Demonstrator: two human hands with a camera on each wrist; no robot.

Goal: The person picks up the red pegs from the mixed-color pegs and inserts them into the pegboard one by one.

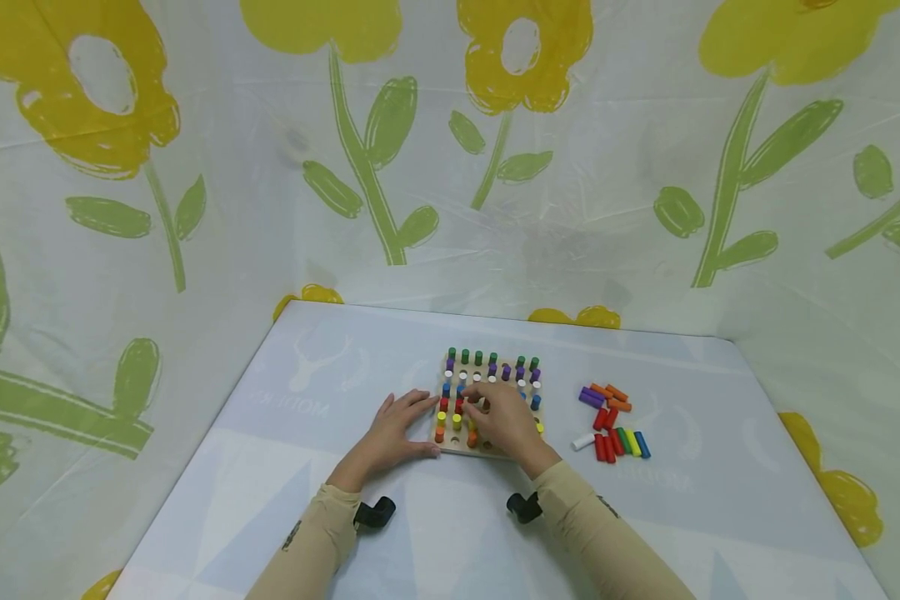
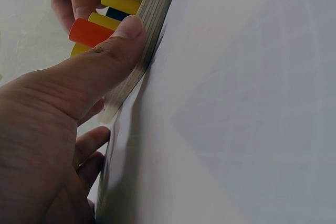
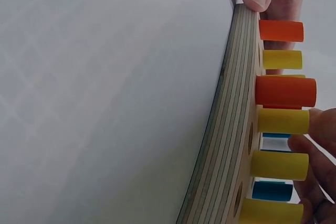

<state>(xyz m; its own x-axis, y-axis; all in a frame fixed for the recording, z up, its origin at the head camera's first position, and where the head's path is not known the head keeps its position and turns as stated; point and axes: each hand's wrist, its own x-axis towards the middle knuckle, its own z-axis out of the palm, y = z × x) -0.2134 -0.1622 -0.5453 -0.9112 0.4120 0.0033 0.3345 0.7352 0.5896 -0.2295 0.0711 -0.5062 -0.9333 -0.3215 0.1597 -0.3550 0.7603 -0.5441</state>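
Note:
A wooden pegboard (image 1: 457, 447) bears rows of coloured pegs: green, purple, white, blue, red, yellow and orange. At its near left corner my left hand (image 1: 394, 433) holds the board, with the thumb on the front edge and the fingers along the left side. My right hand (image 1: 504, 417) reaches over the board from the right and hides several pegs and holes. Its thumb and index finger pinch a red peg (image 1: 459, 407) in the second column. In the right wrist view, yellow pegs (image 3: 281, 165) stand near the right fingertips (image 3: 323, 129).
Right of the board lie loose pegs: purple (image 1: 591, 398), orange (image 1: 619, 406), red (image 1: 604, 448), green, yellow (image 1: 633, 442), blue (image 1: 642, 445) and white (image 1: 582, 442). A pale patterned cloth covers the table (image 1: 435, 533). Flower-printed curtains (image 1: 600, 183) surround it.

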